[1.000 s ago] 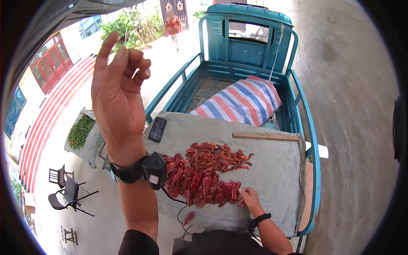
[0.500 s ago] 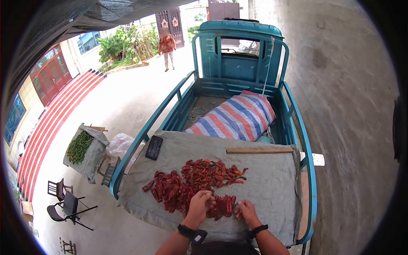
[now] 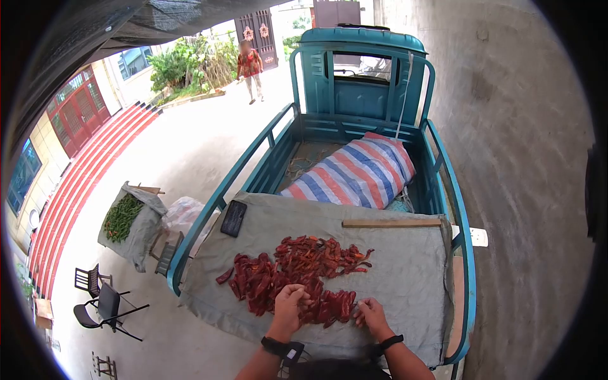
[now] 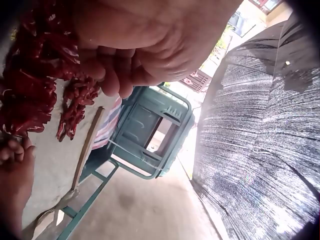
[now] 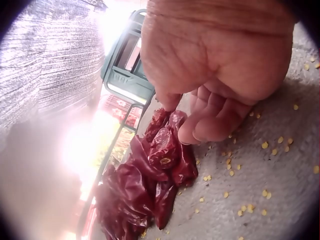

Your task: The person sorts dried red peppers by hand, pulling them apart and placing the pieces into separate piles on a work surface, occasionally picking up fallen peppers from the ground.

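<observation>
Fingers of the left hand: loosely curled over the glossy dark-red peppers; whether they pinch one, I cannot tell.
Fingers of the right hand: bent, just beside the pepper row's right end; grip cannot be told.
Dark-red peppers: heaped on the grey cloth-covered surface, with smaller orange-red peppers just beyond.
Right wrist view only: flat pale-yellow seeds scattered beside the peppers.
Head view only: black rectangular phone-like object on the cloth; green peppers off to the left.
Hidden: part of the row, behind the left hand in the head view.
Cut off: peppers at the left wrist view's edge.
Hard to see: right wrist view's lower left, lost in glare.
</observation>
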Motion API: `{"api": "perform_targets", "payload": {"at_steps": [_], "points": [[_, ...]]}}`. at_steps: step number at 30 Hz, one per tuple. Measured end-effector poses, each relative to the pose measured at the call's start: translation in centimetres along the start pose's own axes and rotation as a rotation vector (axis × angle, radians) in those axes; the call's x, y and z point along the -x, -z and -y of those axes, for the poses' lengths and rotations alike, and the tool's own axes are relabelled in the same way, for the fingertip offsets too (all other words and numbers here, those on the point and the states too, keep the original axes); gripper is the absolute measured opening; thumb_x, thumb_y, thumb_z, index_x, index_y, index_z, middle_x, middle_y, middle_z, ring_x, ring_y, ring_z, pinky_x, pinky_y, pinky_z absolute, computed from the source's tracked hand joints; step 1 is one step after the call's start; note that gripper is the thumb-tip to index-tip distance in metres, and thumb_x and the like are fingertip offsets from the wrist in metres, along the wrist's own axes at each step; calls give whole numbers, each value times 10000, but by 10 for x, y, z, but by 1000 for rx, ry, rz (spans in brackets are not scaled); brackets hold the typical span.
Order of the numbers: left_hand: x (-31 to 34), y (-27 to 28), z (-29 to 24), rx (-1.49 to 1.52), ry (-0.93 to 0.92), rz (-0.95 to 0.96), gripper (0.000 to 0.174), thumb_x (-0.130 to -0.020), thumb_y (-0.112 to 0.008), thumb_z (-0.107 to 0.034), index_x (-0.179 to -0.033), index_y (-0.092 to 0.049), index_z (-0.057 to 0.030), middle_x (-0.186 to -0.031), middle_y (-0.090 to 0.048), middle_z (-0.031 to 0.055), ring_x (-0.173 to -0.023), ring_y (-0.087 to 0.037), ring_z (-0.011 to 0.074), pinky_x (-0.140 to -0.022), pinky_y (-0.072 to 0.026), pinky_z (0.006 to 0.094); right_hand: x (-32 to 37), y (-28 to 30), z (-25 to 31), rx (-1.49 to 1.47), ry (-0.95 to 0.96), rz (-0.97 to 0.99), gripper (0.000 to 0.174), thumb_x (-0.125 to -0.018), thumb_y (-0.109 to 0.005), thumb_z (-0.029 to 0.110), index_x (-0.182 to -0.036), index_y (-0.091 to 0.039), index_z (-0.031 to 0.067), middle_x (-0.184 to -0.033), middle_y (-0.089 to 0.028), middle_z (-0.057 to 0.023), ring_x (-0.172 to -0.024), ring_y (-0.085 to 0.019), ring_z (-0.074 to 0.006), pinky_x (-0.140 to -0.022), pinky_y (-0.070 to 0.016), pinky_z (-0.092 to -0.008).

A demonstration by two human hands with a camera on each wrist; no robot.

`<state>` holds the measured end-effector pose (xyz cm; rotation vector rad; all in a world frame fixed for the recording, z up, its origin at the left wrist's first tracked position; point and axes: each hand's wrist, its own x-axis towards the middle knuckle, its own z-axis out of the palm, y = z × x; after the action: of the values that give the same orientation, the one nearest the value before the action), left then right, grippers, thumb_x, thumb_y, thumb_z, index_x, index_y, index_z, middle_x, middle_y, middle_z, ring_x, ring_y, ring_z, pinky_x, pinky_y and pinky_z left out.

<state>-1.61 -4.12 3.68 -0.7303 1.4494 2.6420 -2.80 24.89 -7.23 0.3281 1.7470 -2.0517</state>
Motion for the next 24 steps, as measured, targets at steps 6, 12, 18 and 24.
{"api": "perform_targets", "payload": {"at_steps": [6, 12, 18, 24], "points": [[-14, 20, -2, 64, 41, -1, 101, -1091, -640, -150, -1182, -663, -112, -940, -724, 11, -812, -703, 141, -722, -575, 307, 1, 0, 1, 9, 19, 8, 263, -1109, -634, 255, -1203, -598, 12, -845, -734, -117, -584, -674, -154, -500, -534, -296], [-16, 9, -12, -21, -60, -32, 110, -1088, -658, -147, -1182, -664, -90, -934, -734, 16, -795, -703, 124, -716, -564, 279, 6, -4, 8, 34, -14, -9, 201, -1088, -639, 202, -1161, -621, 15, -830, -726, -92, -583, -662, -138, -500, -524, -291], [-20, 7, -4, -99, -56, 1, 112, -1094, -658, -156, -1185, -664, -90, -941, -741, 22, -806, -706, 123, -721, -560, 272, 4, 0, 11, 0, -27, 18, 177, -1078, -655, 183, -1138, -625, 19, -828, -727, -75, -584, -661, -130, -491, -523, -286], [-29, 14, -20, -94, -113, -24, 110, -1092, -660, -145, -1188, -668, -92, -936, -734, 20, -806, -706, 132, -735, -578, 285, 1, 2, 12, 12, -59, 52, 168, -1065, -683, 182, -1098, -636, 24, -829, -727, -68, -586, -663, -126, -488, -522, -279]]}}
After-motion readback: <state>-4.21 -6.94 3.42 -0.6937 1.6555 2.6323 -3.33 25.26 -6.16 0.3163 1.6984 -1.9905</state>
